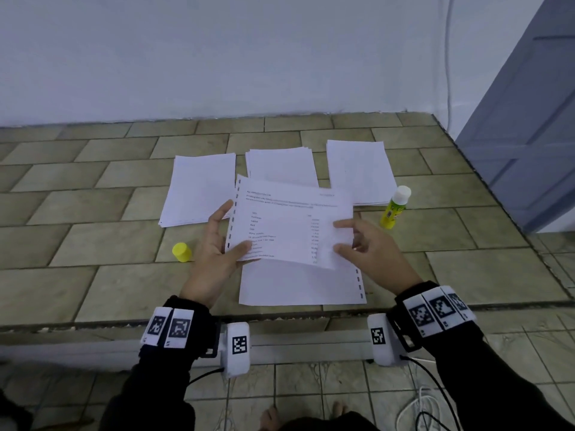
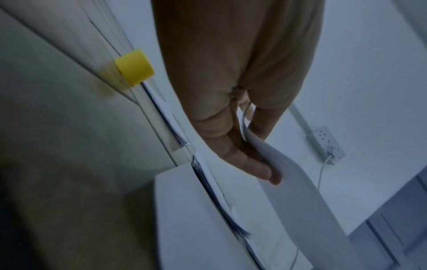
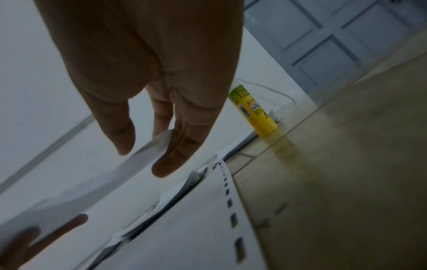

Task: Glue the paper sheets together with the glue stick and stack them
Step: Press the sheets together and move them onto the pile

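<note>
Both hands hold a printed sheet [image 1: 289, 222] in the air above a blank punched-edge sheet [image 1: 298, 287] lying on the tiled ledge. My left hand [image 1: 217, 241] pinches the printed sheet's left edge, thumb on top, fingers under it [image 2: 261, 164]. My right hand [image 1: 364, 244] pinches its right edge between thumb and fingers [image 3: 166, 155]. The yellow glue stick [image 1: 393, 208] stands upright, its white glue tip uncovered, right of the sheet [image 3: 254, 111]. Its yellow cap [image 1: 181, 252] lies on the tiles left of my left hand [image 2: 134, 66].
Three piles of white paper lie farther back: left [image 1: 199, 189], middle [image 1: 281, 164], right [image 1: 359, 171]. The tiled ledge [image 1: 93, 244] ends at a front edge near my wrists. A grey door [image 1: 529, 119] stands at the right; a power strip [image 2: 325, 144] hangs on the wall.
</note>
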The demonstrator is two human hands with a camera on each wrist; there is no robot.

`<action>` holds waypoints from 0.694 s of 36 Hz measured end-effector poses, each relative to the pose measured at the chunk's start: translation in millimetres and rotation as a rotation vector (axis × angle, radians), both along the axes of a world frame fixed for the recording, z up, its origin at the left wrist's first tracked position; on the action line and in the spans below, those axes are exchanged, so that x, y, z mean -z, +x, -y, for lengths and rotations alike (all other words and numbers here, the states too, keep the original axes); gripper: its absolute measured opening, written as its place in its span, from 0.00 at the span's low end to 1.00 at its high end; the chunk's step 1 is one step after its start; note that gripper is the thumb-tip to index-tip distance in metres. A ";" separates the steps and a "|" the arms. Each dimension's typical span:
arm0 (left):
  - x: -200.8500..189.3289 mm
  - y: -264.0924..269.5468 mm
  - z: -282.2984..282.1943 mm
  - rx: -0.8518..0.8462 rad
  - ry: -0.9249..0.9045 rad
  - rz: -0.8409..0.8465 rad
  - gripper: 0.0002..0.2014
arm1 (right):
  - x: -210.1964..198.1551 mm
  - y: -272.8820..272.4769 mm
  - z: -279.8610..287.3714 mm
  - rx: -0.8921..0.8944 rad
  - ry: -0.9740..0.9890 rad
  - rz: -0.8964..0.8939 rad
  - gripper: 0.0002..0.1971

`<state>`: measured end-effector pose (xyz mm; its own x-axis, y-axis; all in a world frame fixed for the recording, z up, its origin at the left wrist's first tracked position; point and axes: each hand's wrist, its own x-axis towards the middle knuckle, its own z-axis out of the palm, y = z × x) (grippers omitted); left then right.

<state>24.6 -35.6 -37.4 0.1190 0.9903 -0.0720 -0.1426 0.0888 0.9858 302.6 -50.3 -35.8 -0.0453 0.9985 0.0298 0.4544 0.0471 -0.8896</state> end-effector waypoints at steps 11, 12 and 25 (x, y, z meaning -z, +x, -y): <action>1.2 -0.6 4.4 0.075 -0.077 -0.255 0.14 | 4.0 2.2 3.5 0.063 -0.094 0.167 0.12; 2.4 -0.9 4.2 0.066 -0.071 -0.283 0.12 | 5.0 1.8 3.8 0.063 -0.099 0.193 0.12; 23.7 -4.2 3.5 0.113 0.060 -0.756 0.15 | 15.4 3.7 8.3 0.066 -0.155 0.382 0.11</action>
<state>20.4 -39.1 -61.1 0.1600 0.9798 -0.1203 0.5789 0.0056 0.8154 306.4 -58.6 -51.2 0.0403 0.9910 -0.1273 0.7506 -0.1141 -0.6508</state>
